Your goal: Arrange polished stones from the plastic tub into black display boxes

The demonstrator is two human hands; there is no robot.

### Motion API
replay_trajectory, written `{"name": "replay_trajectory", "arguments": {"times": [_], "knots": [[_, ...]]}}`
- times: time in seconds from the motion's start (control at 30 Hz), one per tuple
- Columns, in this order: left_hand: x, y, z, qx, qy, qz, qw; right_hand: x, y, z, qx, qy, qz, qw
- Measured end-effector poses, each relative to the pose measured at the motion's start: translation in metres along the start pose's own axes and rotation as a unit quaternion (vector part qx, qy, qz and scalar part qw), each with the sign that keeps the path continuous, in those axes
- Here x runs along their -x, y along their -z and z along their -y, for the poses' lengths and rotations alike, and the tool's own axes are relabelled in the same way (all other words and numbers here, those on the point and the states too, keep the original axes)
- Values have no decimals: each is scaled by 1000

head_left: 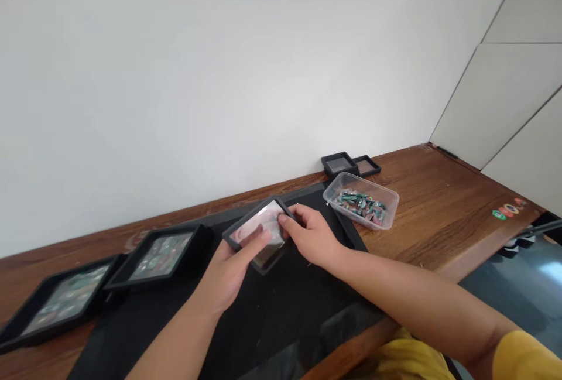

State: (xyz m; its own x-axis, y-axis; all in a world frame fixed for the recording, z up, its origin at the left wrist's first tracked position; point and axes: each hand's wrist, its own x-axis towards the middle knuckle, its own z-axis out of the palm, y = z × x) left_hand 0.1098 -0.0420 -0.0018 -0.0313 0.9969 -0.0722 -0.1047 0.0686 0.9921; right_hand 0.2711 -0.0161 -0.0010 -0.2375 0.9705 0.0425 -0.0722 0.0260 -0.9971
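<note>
A small black-edged frame with a clear, shiny film window [266, 220] is held tilted above the black mat [281, 315]. Round its lower left side is my left hand [235, 266], closed on the frame with the thumb lying over the window. My right hand [309, 233] grips the upper right edge, its thumb pressed on the film. To the right, a clear plastic tub [389, 192] holds a heap of small shiny green and pink pieces [362, 204].
Two larger black frames with patterned panels, one nearer [160, 255] and one at far left [68, 298], lie left. Small black frames [340, 163] sit by the wall. Round stickers [507, 210] mark the wooden table [430, 198] at right.
</note>
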Motion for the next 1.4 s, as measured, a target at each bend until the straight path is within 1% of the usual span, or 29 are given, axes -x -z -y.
{"name": "replay_trajectory", "arguments": {"times": [0.07, 0.13, 0.2, 0.27, 0.33, 0.37, 0.47, 0.53, 0.6, 0.67, 0.73, 0.8, 0.9, 0.97, 1.1, 1.2, 1.3, 1.4], "knots": [[-3, -1, 0, -10, -18, -48, 999, 6, 0, 4, 27, 52, -39, 998], [-5, -1, 1, -22, -32, -78, 996, 11, 0, 7, 49, 85, -53, 994], [-6, -1, 1, -22, -35, -77, 996, 15, 1, 10, 49, 109, -30, 992], [-7, -1, 3, -21, -40, -58, 997, 18, 1, 11, 26, 126, 19, 992], [-9, -2, 5, -35, -56, -58, 996, 20, 0, 12, 25, 135, 55, 989], [-10, -1, 6, -45, -65, -66, 995, 22, 0, 13, 40, 134, 59, 988], [-13, 3, 9, -73, -90, -103, 988, 26, -2, 17, 114, 116, 38, 986], [-13, 8, 7, -84, -100, -113, 985, 29, -3, 19, 159, 107, 26, 981], [-10, 12, 3, -93, -110, -93, 985, 29, -2, 21, 196, 103, 15, 975], [-5, 14, -4, -121, -135, -43, 983, 27, -1, 20, 223, 97, 10, 970], [0, 13, -9, -180, -173, 4, 968, 23, 1, 18, 244, 97, 12, 965], [2, 10, -11, -225, -194, 24, 955, 20, 2, 16, 267, 116, 20, 957], [3, 7, -11, -244, -189, 15, 951, 17, 1, 13, 304, 154, 36, 940], [2, 7, -9, -251, -187, 8, 950, 17, 0, 12, 315, 158, 45, 935], [1, 12, -11, -257, -189, 36, 947, 19, -1, 13, 313, 159, 69, 934], [1, 14, -13, -262, -211, 47, 941, 20, -1, 14, 319, 162, 75, 931], [-1, 15, -12, -297, -230, 26, 926, 20, -1, 14, 331, 157, 75, 927], [-3, 15, -9, -336, -207, 7, 919, 19, 1, 13, 337, 154, 80, 925]]}}
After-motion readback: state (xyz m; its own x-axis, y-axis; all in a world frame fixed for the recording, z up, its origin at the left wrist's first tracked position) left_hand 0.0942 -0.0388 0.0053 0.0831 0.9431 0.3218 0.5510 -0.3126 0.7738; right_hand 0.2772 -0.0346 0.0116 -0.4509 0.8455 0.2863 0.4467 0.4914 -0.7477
